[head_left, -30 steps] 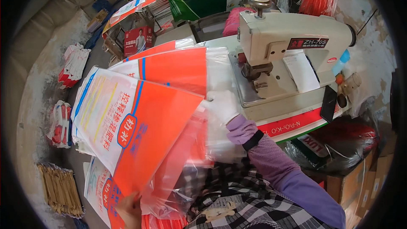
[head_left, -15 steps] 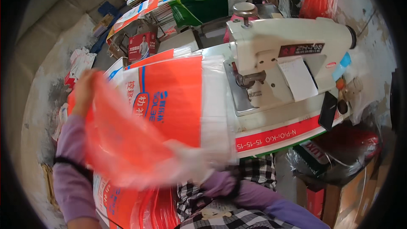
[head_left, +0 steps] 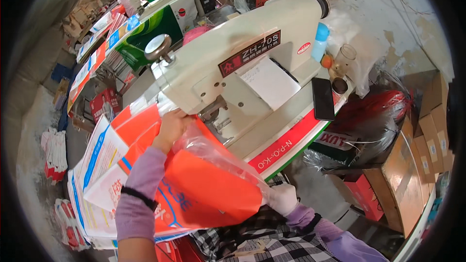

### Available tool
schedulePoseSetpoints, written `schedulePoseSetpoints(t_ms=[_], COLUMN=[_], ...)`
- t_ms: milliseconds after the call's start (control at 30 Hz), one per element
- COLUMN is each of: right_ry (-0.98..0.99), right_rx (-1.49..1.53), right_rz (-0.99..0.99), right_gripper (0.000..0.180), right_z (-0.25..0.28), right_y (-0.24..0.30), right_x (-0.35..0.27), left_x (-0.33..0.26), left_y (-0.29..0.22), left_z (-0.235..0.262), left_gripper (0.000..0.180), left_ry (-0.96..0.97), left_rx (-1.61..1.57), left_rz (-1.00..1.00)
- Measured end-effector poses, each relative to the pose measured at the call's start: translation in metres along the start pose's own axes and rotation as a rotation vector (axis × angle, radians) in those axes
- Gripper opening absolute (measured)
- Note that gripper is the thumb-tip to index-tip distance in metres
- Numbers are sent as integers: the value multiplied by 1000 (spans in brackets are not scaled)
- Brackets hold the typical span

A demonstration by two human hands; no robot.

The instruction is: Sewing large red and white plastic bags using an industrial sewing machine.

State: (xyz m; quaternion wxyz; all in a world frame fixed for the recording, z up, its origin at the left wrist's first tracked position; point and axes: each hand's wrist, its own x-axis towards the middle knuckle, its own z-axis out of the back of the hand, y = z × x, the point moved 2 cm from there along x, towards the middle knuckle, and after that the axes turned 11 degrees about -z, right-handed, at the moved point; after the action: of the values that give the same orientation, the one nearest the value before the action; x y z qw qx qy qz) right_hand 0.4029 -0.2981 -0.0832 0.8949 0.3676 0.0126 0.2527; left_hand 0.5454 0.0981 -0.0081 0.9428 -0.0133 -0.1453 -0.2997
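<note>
Orange sack [head_left: 213, 184] swung over since 0.5 s ago, now just beside needle end [head_left: 213, 110] of sewing machine [head_left: 264, 22]; work apparently shifted there. Left hand [head_left: 173, 127] there too, fingers pinching sack edge; right hand [head_left: 283, 199], near side of machine, fingers pinching corner.

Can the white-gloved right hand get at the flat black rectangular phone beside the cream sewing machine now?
Probably yes: nothing covers the black phone, and the way up from the right hand looks open. But it seems to grip the orange plastic bag, so would likely have to let go.
</note>
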Motion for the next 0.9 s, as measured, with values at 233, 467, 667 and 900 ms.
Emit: schedulePoseSetpoints(t_ms=[233, 467, 667, 900], right_ry=[68, -21, -8, -73], right_rx=[193, 80, 32, 1479], right_rz=[-281, -48, 10, -347], right_gripper=[15, 36, 32, 37], right_z=[34, -1, -44, -114], right_y=[19, 33, 64, 133], right_x=[-35, 39, 146, 78], left_x=[-3, 51, -31, -138], left_y=[-13, -122, -77, -233], left_z=[18, 75, 176, 134], left_gripper=[25, 19, 16, 49], left_ry=[21, 537, 481, 356], left_rx=[-213, -11, -131, -1035], left_rz=[-129, -368, -253, 853])
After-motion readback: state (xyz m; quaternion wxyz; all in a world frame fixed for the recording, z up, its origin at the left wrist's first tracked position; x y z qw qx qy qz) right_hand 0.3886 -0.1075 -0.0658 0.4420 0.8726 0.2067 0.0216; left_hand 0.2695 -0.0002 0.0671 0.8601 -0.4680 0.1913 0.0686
